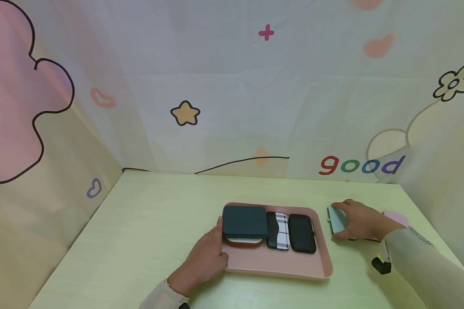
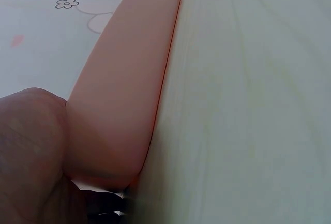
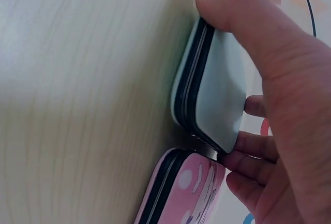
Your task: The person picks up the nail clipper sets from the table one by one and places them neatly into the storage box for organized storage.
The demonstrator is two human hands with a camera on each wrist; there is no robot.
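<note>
Over wood grain (image 1: 139,240), the right hand (image 1: 357,219) grips a rounded mint case (image 3: 220,87).

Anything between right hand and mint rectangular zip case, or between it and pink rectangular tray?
Nothing visible: the right hand grips the mint case. Toward the pink tray, just bare table, then the tray's raised right rim.

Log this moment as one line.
left hand: holds pink tray; right hand: grips mint case; pink case: near mint case; black case: in tray
</note>
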